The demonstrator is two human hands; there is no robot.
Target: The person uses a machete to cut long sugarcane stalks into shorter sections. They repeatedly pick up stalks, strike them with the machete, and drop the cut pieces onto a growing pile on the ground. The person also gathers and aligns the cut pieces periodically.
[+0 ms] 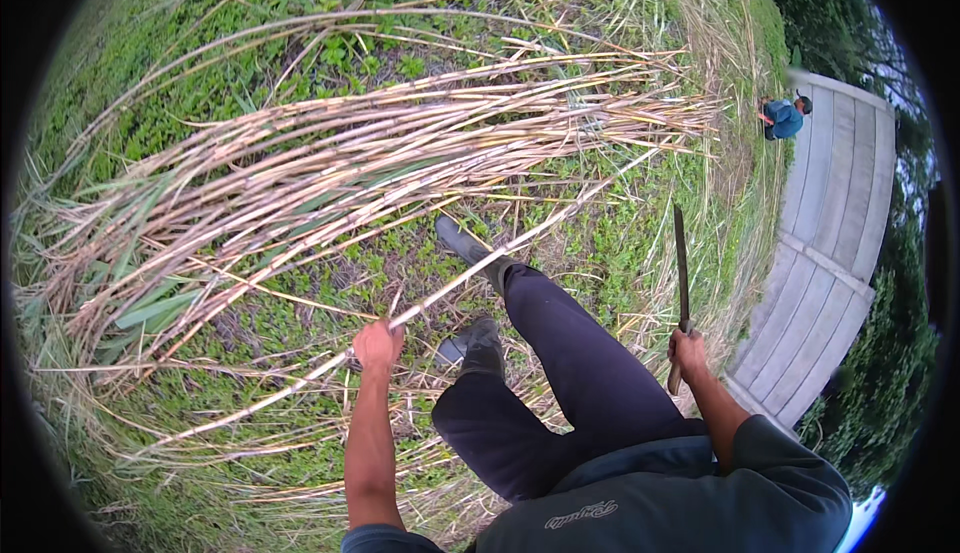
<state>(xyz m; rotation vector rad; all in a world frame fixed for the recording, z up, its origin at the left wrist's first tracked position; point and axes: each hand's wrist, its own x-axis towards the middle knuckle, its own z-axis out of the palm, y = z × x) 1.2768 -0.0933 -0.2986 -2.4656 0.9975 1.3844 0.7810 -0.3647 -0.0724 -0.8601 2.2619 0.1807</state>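
My left hand [378, 346] is closed around a long, pale cane stalk [520, 241]. The stalk runs slantwise from the lower left, past my forward boot, up toward the butt ends of a pile. That pile of cut cane stalks [420, 138] lies beyond my feet, its leafy ends spread out at the left. In my right hand [688, 351], held out to the right, is a machete [682, 268] with a long dark blade pointing away from me. Its wooden handle shows below my fist. The blade touches neither the stalk nor the pile.
My boots [465, 241] stand on low green plants [340, 278] strewn with loose stalks. More dry stalks [290, 443] lie at the lower left. At the far right a person in blue [785, 120] is beside a grey panelled wall [825, 213], with trees [860, 403] behind it.
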